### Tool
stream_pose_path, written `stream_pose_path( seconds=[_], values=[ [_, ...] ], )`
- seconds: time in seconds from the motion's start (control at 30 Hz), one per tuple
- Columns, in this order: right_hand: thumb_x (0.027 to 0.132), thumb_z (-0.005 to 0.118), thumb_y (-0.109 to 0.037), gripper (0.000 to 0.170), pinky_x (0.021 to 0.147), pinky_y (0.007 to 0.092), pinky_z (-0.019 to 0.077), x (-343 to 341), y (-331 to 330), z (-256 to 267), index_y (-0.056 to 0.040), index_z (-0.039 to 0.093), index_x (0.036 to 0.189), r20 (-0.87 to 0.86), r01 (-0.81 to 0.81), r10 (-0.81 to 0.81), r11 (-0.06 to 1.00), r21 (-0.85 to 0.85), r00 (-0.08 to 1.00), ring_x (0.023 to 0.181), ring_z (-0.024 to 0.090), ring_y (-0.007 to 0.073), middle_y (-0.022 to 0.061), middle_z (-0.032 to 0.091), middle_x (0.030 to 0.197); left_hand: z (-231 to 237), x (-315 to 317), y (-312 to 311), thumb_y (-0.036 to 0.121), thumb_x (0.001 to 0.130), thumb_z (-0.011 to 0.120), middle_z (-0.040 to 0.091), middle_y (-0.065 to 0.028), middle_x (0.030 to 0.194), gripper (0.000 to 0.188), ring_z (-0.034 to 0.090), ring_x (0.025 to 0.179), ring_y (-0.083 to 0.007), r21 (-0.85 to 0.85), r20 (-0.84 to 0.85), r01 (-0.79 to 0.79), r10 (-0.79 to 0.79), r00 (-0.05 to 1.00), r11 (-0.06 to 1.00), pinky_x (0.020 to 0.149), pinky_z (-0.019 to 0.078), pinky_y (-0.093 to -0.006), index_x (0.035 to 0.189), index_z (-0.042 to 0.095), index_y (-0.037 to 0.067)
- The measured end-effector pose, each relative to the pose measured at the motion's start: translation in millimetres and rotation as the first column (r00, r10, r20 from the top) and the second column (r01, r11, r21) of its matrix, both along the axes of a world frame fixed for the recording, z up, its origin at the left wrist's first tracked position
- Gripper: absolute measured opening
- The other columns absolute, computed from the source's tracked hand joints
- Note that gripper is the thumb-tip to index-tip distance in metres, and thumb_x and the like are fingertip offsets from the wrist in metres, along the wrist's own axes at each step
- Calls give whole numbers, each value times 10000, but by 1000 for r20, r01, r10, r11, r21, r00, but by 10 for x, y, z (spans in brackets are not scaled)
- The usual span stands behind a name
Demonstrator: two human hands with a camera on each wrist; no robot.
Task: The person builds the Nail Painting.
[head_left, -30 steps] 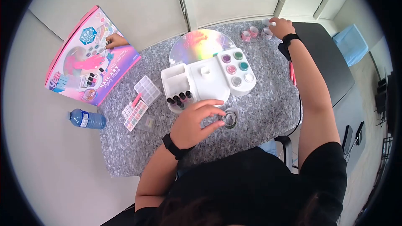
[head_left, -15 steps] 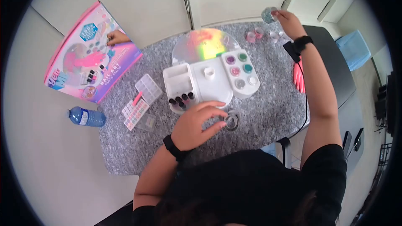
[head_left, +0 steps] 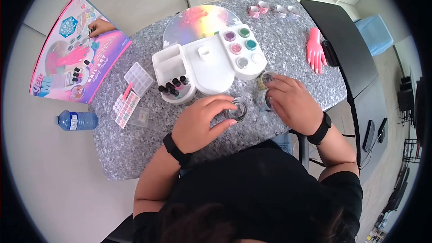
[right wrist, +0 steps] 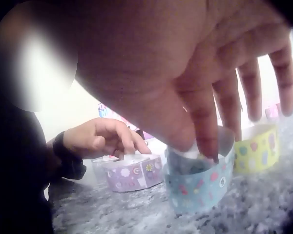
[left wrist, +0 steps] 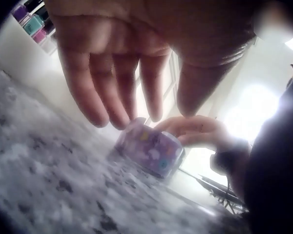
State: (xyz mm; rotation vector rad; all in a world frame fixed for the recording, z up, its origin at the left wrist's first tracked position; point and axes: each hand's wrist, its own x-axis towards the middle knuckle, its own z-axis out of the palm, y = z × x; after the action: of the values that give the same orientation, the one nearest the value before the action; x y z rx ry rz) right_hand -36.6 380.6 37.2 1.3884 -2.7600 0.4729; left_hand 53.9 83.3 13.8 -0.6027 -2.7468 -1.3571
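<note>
A purple patterned roll (head_left: 236, 110) (right wrist: 132, 174) lies on the table's front part. My left hand (head_left: 195, 123) (left wrist: 122, 53) is beside it, fingers loosely bent and spread from the thumb, fingertips close to its rim; contact is unclear. My right hand (head_left: 294, 103) (right wrist: 185, 63) pinches a light blue patterned roll (right wrist: 200, 190), index finger inside its ring and thumb at the rim. A yellow patterned roll (head_left: 265, 80) (right wrist: 258, 148) stands just behind the blue one, near the other right fingers.
A white tray unit (head_left: 211, 69) with pots and bottles stands behind my hands. At left are a compartment box (head_left: 139, 79), sticker sheet (head_left: 128, 110), printed box (head_left: 76, 58) and water bottle (head_left: 77, 120). Small pink rolls (head_left: 254, 11) and a pink model hand (head_left: 315, 51) are farther right.
My right hand has come from the far right corner to the front, bringing the roll it held beside the purple one. My left hand has stayed by the purple roll. The head view has shifted.
</note>
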Motion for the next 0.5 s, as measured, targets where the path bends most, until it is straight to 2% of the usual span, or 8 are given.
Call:
stream_pose_path(
  seconds=[0.03, 0.13, 0.17, 0.23, 0.37, 0.43, 0.47, 0.5],
  values=[
    [933, 746, -134, 166, 1097, 484, 479, 29, -25, -14, -64, 750, 1084, -80, 12, -16, 999, -43, 997, 1262, 631, 357, 106, 714, 1207, -5, 0, 4, 182, 968, 805, 727, -123, 1356, 307, 693, 1235, -329, 5, -9, 9, -9, 1000, 1000, 1050, 549, -427, 1246, 744, 69],
    [908, 789, -177, 189, 1030, 485, 507, 164, -92, 178, -81, 744, 1065, -64, 95, -102, 991, -92, 993, 1151, 643, 336, 81, 705, 1180, -24, -6, 5, 219, 979, 792, 718, -132, 1356, 313, 682, 1244, -340, 24, -17, 22, -22, 1000, 999, 1059, 541, -437, 1251, 737, 74],
    [908, 789, -177, 189, 1030, 485, 507, 198, -96, 154, -81, 744, 1065, -64, 95, -102, 991, -92, 993, 1151, 643, 336, 81, 705, 1180, -26, -10, 4, 258, 992, 780, 713, -136, 1350, 315, 673, 1246, -349, 37, -18, 27, -26, 999, 999, 1062, 536, -445, 1248, 732, 82],
    [892, 816, -203, 188, 935, 467, 536, 248, -101, 36, -90, 741, 1022, 11, 100, -99, 994, -38, 995, 1050, 648, 312, 65, 706, 1109, -24, -12, 10, 256, 993, 779, 711, -137, 1354, 314, 672, 1250, -350, 45, -11, 28, -28, 1000, 999, 1064, 535, -446, 1249, 732, 81],
    [876, 829, -177, 170, 852, 438, 554, 263, -107, -165, -97, 733, 992, -22, 72, -73, 996, -56, 997, 973, 663, 302, 59, 707, 1046, -51, -20, -6, 234, 984, 791, 707, -130, 1370, 370, 670, 1253, -348, 7, -63, 43, -42, 997, 999, 1067, 533, -444, 1307, 704, 75],
    [875, 824, -142, 165, 822, 425, 557, 293, -140, -85, -102, 740, 1012, -34, 68, -79, 965, -252, 996, 913, 672, 301, 57, 721, 1041, -1, -9, 18, 226, 978, 800, 710, -128, 1368, 415, 674, 1241, -341, 63, -50, 6, -3, 999, 998, 1063, 536, -440, 1346, 681, 74],
    [875, 824, -142, 165, 822, 425, 557, 283, -163, -56, -102, 740, 1012, -29, 66, -76, 965, -254, 997, 913, 672, 301, 57, 721, 1041, 22, 1, 31, 218, 971, 808, 713, -126, 1365, 463, 678, 1229, -335, 118, -38, -25, 30, 999, 993, 1058, 539, -437, 1384, 659, 73],
    [884, 816, -129, 158, 818, 425, 557, 254, -192, -28, -105, 744, 1022, -34, -36, 26, 948, -316, 999, 908, 675, 296, 51, 729, 1071, 28, 9, 42, 218, 971, 808, 713, -126, 1365, 463, 678, 1229, -335, 115, -35, -28, 32, 999, 993, 1058, 539, -437, 1384, 659, 73]
  ],
)
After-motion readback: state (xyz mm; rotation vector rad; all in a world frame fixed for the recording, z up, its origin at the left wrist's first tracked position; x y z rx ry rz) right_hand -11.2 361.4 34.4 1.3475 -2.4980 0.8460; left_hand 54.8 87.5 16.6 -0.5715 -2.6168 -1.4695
